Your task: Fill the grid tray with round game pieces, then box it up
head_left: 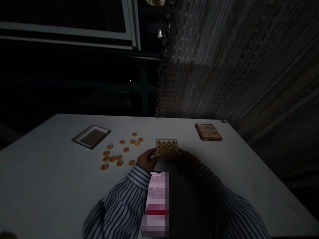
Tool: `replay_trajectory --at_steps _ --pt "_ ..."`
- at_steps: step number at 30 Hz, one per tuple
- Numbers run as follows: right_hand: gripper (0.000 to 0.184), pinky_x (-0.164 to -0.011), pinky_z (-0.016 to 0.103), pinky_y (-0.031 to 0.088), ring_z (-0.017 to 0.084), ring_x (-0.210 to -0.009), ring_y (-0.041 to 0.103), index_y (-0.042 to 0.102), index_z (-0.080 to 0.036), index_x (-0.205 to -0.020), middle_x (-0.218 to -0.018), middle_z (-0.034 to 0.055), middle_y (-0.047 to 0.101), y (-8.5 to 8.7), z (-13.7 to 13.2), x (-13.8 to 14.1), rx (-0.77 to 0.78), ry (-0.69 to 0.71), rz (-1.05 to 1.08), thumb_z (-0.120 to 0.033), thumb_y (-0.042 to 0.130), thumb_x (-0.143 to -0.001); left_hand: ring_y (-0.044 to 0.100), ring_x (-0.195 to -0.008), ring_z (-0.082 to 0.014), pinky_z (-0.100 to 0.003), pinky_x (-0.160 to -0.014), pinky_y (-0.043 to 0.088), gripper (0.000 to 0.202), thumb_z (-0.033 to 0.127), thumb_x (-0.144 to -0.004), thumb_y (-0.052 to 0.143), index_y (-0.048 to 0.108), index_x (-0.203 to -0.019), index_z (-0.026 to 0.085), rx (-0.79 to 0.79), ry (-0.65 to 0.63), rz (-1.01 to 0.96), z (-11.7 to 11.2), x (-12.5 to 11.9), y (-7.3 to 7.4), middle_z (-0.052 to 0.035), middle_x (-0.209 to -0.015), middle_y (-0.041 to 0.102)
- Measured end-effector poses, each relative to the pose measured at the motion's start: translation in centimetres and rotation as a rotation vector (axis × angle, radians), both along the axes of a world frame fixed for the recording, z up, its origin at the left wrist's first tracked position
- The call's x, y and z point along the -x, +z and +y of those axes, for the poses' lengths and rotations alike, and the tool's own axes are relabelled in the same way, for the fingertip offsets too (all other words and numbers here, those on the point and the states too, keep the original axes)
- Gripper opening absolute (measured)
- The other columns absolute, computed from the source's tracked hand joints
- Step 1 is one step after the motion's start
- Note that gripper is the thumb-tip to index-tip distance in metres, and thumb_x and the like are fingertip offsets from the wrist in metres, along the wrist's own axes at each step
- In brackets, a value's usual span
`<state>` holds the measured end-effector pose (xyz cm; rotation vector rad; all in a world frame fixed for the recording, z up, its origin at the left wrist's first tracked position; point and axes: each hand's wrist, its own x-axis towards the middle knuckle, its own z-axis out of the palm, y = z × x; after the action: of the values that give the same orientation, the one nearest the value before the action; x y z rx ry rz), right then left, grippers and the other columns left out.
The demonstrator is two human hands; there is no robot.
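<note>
A white table (224,172) stands in a dim room, with a woven blind (236,59) hanging beyond its far edge and a dark window frame (99,33) to the left of that. The left hand (147,160) and right hand (190,161) come forward from striped sleeves (124,202) and meet at a small box of round game pieces (166,148), each hand curled around one side of it, fingers closed on its edges. The box sits on the table between the two hands. Just left of the left hand lie loose round pieces with red marks (117,154), scattered. Farther left past them rests a flat tray-like lid (91,136). Beyond the right hand, well apart, lies a printed box cover (208,131).
</note>
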<state>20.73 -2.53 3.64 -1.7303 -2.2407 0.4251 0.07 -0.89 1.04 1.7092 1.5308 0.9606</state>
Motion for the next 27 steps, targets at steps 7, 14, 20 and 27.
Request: replay_trajectory --at_steps 7,14,20,27 --pt "0.038 -0.068 0.025 0.041 0.017 -0.079 0.055 0.045 -0.015 -0.112 -0.088 0.0082 0.060 0.31 -0.15 0.13 -0.023 0.022 0.022 -0.027 0.040 -0.076 0.059 -0.082 -0.0166 -0.029 -0.072 0.048 0.032 0.020 -0.064 0.052 0.058 -0.095 0.017 0.028 0.021 -0.067 -0.06 0.00 0.20 -0.0048 -0.085 0.065" --pt "0.042 -0.068 0.028 0.042 0.018 -0.077 0.055 0.044 -0.012 -0.114 -0.088 0.0102 0.059 0.05 -0.09 0.08 0.001 0.014 0.036 -0.026 0.042 -0.074 0.059 -0.081 -0.0166 -0.030 -0.075 0.046 0.032 0.019 -0.064 0.052 0.058 -0.095 0.017 0.016 0.027 -0.040 -0.13 -0.04 0.31 -0.0045 -0.086 0.065" --pt "0.046 -0.073 0.029 0.042 0.019 -0.083 0.054 0.042 -0.008 -0.114 -0.090 0.0113 0.059 -0.11 0.02 0.06 -0.017 0.018 0.074 -0.022 0.045 -0.070 0.060 -0.078 -0.0164 -0.030 -0.073 0.047 0.032 0.019 -0.064 0.052 0.058 -0.095 0.016 0.012 0.037 -0.029 -0.12 -0.05 0.08 -0.0053 -0.085 0.065" --pt "0.045 -0.068 0.029 0.044 0.017 -0.074 0.056 0.043 -0.012 -0.113 -0.085 0.0084 0.061 0.23 -0.05 0.16 -0.001 0.011 0.173 -0.023 0.048 -0.070 0.059 -0.079 -0.0169 -0.031 -0.073 0.047 0.032 0.021 -0.063 0.053 0.058 -0.094 0.017 0.026 0.034 -0.059 -0.10 0.00 0.06 -0.0044 -0.084 0.065"
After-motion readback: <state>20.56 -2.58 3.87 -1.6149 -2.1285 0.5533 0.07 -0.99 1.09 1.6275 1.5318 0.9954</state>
